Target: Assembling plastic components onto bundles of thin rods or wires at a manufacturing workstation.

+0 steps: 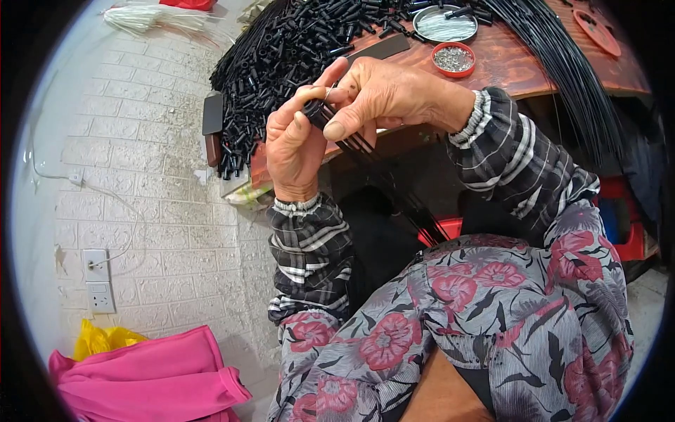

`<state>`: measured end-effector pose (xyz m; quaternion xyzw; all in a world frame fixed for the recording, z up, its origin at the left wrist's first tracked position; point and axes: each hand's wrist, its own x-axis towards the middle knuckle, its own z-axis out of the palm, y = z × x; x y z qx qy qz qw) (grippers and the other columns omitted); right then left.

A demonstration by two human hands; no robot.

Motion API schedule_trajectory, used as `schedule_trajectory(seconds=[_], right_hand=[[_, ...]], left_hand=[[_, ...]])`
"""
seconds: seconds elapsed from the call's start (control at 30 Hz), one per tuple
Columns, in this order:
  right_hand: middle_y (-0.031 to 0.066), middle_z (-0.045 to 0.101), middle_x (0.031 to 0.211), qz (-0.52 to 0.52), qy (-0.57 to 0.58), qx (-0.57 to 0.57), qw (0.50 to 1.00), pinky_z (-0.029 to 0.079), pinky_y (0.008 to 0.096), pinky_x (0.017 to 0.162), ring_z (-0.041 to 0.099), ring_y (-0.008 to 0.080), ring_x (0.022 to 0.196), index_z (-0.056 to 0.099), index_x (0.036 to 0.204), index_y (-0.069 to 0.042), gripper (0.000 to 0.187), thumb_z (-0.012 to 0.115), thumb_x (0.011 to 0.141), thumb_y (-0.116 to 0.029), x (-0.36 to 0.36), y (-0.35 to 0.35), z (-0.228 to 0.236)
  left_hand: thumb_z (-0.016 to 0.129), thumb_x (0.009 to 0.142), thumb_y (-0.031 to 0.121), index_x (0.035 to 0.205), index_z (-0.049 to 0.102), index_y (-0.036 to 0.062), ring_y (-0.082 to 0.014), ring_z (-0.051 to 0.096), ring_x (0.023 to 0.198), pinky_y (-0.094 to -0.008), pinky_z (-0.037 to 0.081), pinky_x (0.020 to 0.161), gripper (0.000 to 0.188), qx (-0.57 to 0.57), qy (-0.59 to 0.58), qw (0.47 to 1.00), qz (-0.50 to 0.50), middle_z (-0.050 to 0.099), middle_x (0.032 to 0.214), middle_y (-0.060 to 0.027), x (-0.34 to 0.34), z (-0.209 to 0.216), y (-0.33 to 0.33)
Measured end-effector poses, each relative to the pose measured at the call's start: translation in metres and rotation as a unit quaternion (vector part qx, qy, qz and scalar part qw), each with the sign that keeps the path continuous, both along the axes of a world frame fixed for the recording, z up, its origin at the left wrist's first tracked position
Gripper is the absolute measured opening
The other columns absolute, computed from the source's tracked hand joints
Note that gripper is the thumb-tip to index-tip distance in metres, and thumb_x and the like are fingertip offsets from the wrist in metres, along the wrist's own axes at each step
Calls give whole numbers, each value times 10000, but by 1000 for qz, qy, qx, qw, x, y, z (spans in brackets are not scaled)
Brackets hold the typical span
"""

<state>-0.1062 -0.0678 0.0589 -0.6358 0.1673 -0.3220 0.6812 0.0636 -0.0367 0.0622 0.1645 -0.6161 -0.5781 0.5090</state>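
Over the table's near edge, my left hand (292,151) is closed around a short black tube (316,110), its round end turned up toward me. Thin black strands (404,193) trail from the tube down toward my lap. My right hand (397,91) comes in from the right, its thumb lying against the tube and strands and its other fingers curled behind. What those fingers pinch is hidden. A fine pale filament (328,92) shows between the fingertips just above the tube.
A large heap of short black tubes (274,84) covers the table's left part. Beyond my hands stand a round tin of pale strands (446,27) and a red dish of small metal bits (453,59). Long black strands (562,63) hang over the right edge. Pink cloth (151,376) lies lower left.
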Motion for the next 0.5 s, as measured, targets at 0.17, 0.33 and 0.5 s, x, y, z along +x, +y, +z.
schedule_trajectory(seconds=[0.17,0.33,0.5], right_hand=[[1,484,474,126,-70,32,989,242,150,288,469,60,345,522,541,-93,282,744,669,-210,5,-13,-3],[16,519,481,148,-82,30,985,231,169,294,385,42,331,535,550,-63,229,705,684,-136,10,-11,-3],[-24,541,576,-114,-16,-77,990,365,174,458,471,22,516,636,726,-3,170,666,735,-170,9,6,-4]], left_hand=[[586,784,274,1030,576,-21,-404,219,1253,-498,159,1014,384,-44,23,998,-39,440,1169,-312,0,-6,-5],[593,776,261,1046,582,-2,-382,246,1248,-459,155,1030,377,-40,47,998,-25,398,1206,-319,-2,-1,-2],[521,804,-24,1046,559,-53,-178,530,986,-276,414,868,246,49,33,965,254,545,1102,-167,-15,7,22]])
